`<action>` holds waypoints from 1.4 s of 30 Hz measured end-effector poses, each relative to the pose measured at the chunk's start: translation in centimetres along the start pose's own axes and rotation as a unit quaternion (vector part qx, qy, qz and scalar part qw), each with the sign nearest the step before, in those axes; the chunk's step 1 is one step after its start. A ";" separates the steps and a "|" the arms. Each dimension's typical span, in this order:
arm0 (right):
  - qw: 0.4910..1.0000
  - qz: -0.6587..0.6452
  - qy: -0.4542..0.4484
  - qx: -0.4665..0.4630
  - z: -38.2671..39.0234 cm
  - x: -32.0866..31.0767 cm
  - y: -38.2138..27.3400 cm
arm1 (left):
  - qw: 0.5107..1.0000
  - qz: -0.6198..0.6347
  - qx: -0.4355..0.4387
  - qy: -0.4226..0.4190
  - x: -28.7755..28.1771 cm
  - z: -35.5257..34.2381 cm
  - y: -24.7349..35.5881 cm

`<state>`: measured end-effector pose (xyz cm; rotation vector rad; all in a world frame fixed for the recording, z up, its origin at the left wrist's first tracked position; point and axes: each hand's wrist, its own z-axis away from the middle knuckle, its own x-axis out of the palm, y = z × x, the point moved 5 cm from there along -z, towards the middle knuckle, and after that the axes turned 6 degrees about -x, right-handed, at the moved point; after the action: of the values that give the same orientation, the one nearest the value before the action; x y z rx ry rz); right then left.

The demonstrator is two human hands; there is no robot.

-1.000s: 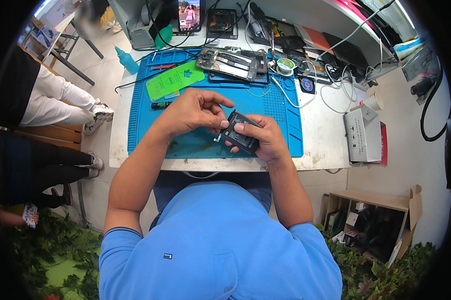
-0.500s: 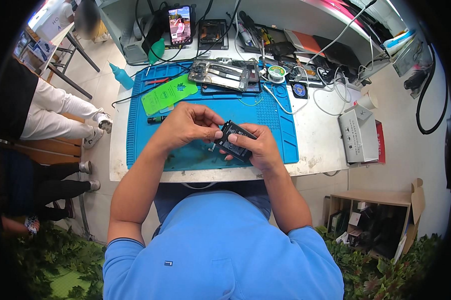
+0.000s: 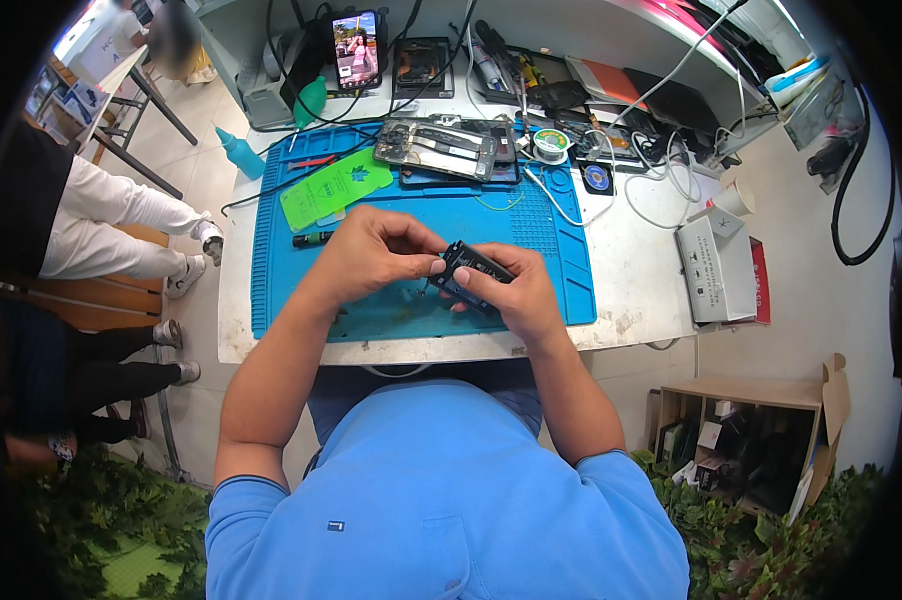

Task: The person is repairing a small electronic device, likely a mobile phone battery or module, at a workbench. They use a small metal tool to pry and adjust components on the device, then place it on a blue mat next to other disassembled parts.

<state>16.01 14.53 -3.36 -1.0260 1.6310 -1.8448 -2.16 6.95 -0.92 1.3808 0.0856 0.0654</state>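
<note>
Right hand [image 3: 523, 292]: you had the flat black battery [image 3: 479, 262] pinched, thumb on its face, near frame center. Left hand [image 3: 371, 252]: your thumb and fingertips were bunched at its upper-left edge; couldn't tell if they gripped it. Blue mat [image 3: 461, 213] lay below. Opened phone [image 3: 436, 148] sat upper center, green card [image 3: 331, 192] left of it.

Bright, even light is covering the desk [image 3: 643, 270]; the phone [image 3: 357, 50] is glowing. Fisheye distortion is bending straight edges, black vignetting is filling the corners, and blur is masking a head [image 3: 174, 40].
</note>
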 end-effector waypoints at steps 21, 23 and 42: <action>0.997 0.056 0.008 -0.053 0.6 0.1 -1.9 | 0.992 -0.008 0.123 0.012 0.6 0.2 0.7; 0.999 0.042 -0.003 -0.033 0.4 0.0 -1.8 | 0.995 0.021 0.099 0.006 0.6 0.1 0.3; 0.996 0.067 0.007 -0.051 0.4 0.1 -1.5 | 0.992 0.053 0.113 0.031 0.9 0.0 -0.1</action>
<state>16.51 14.49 -1.89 -0.9228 1.7729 -1.7016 -1.28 7.06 -1.03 1.6097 0.0729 0.1913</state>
